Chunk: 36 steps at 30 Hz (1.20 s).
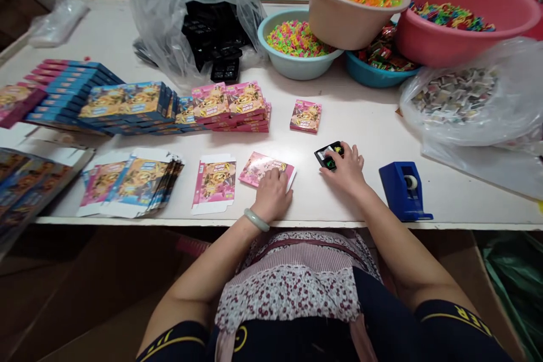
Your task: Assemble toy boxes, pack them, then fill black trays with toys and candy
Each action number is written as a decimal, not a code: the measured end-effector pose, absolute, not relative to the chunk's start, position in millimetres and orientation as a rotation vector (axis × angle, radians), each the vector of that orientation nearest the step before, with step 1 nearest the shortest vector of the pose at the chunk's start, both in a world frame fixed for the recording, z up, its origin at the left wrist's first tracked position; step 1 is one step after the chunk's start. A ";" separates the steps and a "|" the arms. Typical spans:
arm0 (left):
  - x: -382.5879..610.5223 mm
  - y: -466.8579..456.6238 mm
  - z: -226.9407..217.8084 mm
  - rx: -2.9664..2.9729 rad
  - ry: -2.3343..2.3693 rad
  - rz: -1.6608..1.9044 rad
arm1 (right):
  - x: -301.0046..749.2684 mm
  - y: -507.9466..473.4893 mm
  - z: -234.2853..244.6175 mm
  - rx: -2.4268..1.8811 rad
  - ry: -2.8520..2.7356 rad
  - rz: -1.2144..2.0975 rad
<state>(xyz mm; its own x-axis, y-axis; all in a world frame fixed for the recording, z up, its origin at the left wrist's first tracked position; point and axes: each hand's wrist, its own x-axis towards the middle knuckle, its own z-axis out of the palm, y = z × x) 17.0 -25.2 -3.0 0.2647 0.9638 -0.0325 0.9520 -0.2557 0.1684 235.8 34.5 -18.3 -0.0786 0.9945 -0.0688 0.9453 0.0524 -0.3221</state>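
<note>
My left hand (272,195), with a pale bangle at its wrist, grips a pink printed box (259,168) on the table, fingers curled over its top and thumb at the right edge. To the right, my right hand (348,171) has its fingers and thumb around a small black plastic tray (323,154). Small yellow and green pieces and a whitish piece sit in the tray's compartments. A flat, unfolded pink carton (215,181) lies left of my left hand. Behind my hands sits a closed pink box (306,116).
Stacked blue boxes (127,103) and pink boxes (231,103) stand back left, flat cartons (136,181) before them. A plastic bag (163,22) holds black trays. Basins (354,25) of colourful pieces and a bag of small packets (462,96) stand back right. A blue tape dispenser (396,189) sits right.
</note>
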 end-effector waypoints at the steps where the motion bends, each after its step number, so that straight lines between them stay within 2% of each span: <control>1: 17.6 -25.1 -3.3 2.359 1.804 0.124 | 236.5 35.7 -19.8 -2.007 -2.127 0.447; 4: 15.6 -25.3 -2.6 2.278 1.741 0.239 | 239.7 39.3 -23.8 -1.978 -2.064 0.487; 7: 7.5 -23.7 1.2 2.166 1.603 0.524 | 243.5 37.7 -24.7 -1.909 -2.032 0.475; 11: -9.5 -17.8 9.9 1.837 1.409 0.939 | 247.8 22.3 -11.8 -1.493 -2.242 0.597; 15: -18.4 -14.3 18.4 1.493 1.279 0.975 | 243.2 6.3 7.9 -0.938 -2.437 0.767; 18: -16.9 -14.8 21.7 1.363 1.191 0.929 | 236.1 5.1 12.9 -0.777 -2.482 0.817; 30: 9.0 -1.4 -14.0 1.371 1.174 0.920 | 203.6 5.3 -28.6 -1.031 -2.470 0.650; 36: 16.5 -1.6 -23.8 1.536 1.179 0.857 | 223.1 -6.7 -23.4 -1.187 -2.446 0.529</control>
